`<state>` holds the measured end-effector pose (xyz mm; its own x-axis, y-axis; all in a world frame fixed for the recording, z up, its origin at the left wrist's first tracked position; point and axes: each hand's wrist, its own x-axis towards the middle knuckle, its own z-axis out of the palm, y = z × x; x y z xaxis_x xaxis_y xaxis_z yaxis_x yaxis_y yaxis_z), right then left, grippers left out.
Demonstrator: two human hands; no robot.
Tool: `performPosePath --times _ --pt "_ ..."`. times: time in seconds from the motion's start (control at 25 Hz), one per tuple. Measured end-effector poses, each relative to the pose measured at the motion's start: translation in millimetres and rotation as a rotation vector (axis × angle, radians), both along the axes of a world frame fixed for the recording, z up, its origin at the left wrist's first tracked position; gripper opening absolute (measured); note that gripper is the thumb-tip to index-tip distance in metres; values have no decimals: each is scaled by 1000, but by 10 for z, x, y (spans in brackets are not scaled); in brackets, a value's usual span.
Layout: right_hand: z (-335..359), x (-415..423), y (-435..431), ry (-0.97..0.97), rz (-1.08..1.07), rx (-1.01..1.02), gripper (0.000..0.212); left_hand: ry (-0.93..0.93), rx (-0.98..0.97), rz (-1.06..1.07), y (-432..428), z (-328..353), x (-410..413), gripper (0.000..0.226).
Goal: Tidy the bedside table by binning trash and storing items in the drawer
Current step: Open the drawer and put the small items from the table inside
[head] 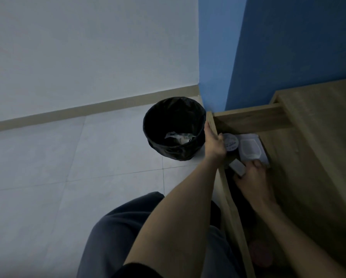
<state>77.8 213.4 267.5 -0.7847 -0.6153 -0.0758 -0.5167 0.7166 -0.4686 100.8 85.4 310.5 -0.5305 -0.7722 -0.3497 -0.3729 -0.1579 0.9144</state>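
Fingers (240, 178) of your right hand (254, 179) pinch a small grey block (237, 167) low inside the open drawer (250, 119), at about the middle of its length. That block is flat, rectangular and plain grey, with no marking that can be read in the dim light. Its long axis lies slantwise across the drawer: one end points toward the drawer's front board, the other is tucked under your fingers. Your left hand (213, 145) grips the top edge of that front board, fingers curled over it. Deeper in the drawer, past the block, a round tin (230, 141) lies flat with a white packet (249, 149) just beside it. Outside the drawer, just beyond its front board, a black-lined bin (174, 109) stands on the floor holding crumpled trash (179, 137). Over the drawer's inner side runs the wooden desk (318, 137).
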Motion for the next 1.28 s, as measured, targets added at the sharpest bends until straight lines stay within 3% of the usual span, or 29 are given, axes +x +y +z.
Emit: performPosePath --times 0.24,1.04,1.28 --pt "-129 -58 -264 -52 4 -73 25 17 -6 7 -4 -41 5 63" --pt "-360 -205 -319 -111 42 -213 21 -3 -17 -29 8 -66 -38 65" --pt "-331 -283 -387 40 61 -26 17 1 -8 -30 1 -60 -46 64"
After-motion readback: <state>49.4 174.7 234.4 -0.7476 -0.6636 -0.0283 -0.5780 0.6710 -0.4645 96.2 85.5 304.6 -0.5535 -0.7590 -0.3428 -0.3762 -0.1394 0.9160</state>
